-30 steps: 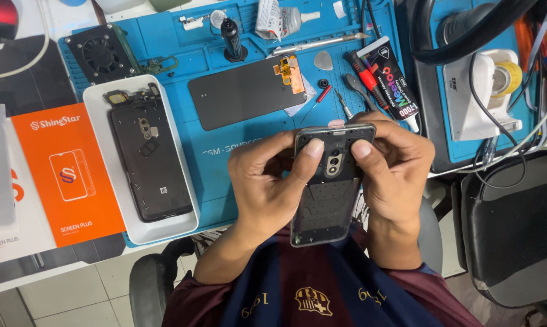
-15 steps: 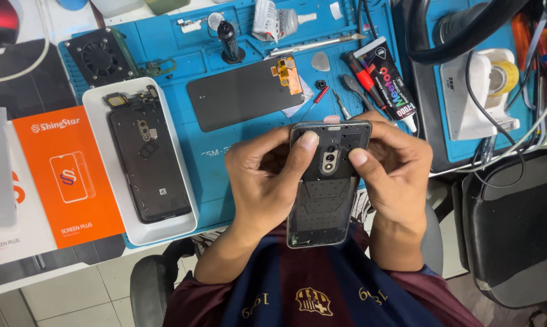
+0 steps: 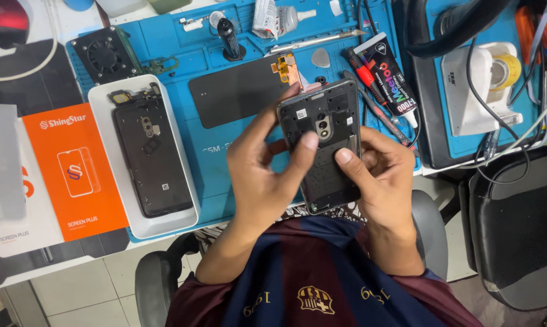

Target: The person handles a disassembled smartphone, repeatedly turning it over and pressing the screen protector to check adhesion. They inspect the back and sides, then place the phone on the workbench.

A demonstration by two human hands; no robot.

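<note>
Seen from the head camera, held over the lap at the near edge of the bench: a dark phone midframe (image 3: 325, 148), inner side up, camera module near its top; left hand (image 3: 264, 175) clasping its left edge, thumb tip pressed on the frame just below the camera module, fingers hidden behind the phone; right hand (image 3: 379, 175) gripping the right edge and lower part, thumb tip laid on the frame just beside the left thumb (both hands closed on the same piece, neither free).

Behind the hands, on the bench: a blue work mat (image 3: 164, 45); on it a black display panel (image 3: 237, 91) lying flat, with an orange flex tail at its right end, just beyond the top of the held frame; left of that, a white tray (image 3: 185, 200) holding a black phone back assembly (image 3: 152, 160); farther back, a small black fan (image 3: 105, 56), a black screwdriver handle (image 3: 230, 39) standing upright, metal tweezers (image 3: 316, 41), a grey pick (image 3: 320, 57).

Right of the held frame: a glue tube (image 3: 390, 75) lying slanted, a red-handled tool (image 3: 359, 69) just beside it; farther right, a white tape dispenser (image 3: 476, 91) with a yellow roll, cables draped across it.

At far left: an orange screen-part box (image 3: 73, 169), off the mat; below the hands, a striped jersey (image 3: 322, 284).
</note>
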